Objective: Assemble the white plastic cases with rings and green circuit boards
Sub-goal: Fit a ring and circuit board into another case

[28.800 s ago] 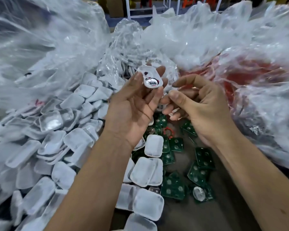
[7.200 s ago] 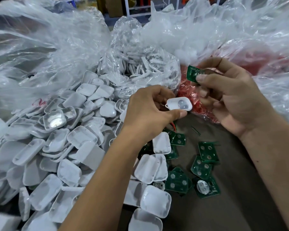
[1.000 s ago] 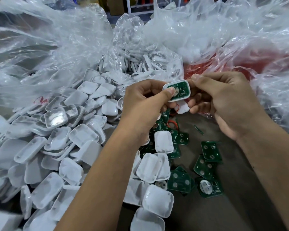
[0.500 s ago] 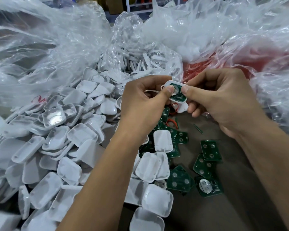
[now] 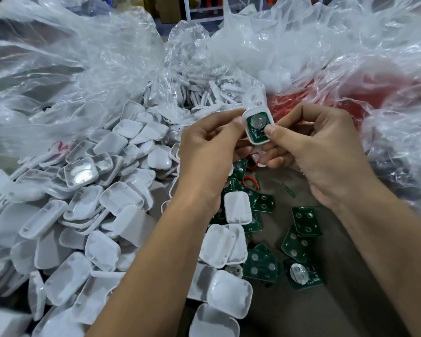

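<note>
Together, both hands [image 5: 260, 152] pinch a white case [image 5: 258, 124] holding a green circuit board [image 5: 257, 127].

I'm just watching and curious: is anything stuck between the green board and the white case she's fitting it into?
Nothing visible. The green board already lies inside the white case, its round silver disc facing up. The left hand and right hand pinch the case from either side, the right thumb pressing on the board's lower right corner.

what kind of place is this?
Probably a small electronics assembly workshop. A big heap of loose white cases, scattered green circuit boards on the table, and bulk parts in clear plastic bags point to hand assembly in batches.
</note>
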### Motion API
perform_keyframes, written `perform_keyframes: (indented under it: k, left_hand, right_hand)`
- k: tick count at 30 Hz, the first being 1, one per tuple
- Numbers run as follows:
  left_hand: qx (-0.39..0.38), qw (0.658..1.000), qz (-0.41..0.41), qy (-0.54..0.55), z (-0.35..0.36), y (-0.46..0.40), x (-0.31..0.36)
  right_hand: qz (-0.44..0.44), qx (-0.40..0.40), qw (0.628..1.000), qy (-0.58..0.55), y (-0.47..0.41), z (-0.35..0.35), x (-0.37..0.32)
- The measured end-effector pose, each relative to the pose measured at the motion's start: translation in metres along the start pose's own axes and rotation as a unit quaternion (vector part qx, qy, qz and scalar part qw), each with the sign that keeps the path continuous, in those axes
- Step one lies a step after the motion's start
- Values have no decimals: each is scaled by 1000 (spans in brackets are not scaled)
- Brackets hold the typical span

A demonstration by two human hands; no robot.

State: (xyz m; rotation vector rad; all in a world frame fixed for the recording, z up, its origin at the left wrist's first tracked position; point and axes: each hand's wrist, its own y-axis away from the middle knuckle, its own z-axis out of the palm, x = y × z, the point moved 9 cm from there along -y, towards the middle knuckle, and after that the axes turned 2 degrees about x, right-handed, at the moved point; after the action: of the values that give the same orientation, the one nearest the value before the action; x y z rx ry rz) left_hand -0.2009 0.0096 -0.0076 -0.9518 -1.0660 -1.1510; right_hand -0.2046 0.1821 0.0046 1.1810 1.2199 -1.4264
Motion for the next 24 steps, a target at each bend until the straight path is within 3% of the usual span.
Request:
perform_keyframes:
  k: [4,9,16,24]
  left_hand:
    - [-7,996,56,-71,2,2,7]
    - [-3,994,67,-85,-1,2,9]
    - [-19,992,58,-111,2,0,9]
    - [-45,997,18,-65,0,-2,5]
  right_hand:
    - [-27,-9,999,18,-1,1,-2]
    - [-68,-31,994,77,-1,2,-6]
    - [-241,-26,928,282,7,7,-39]
    - [-267,-36,906,326,10,11,-44]
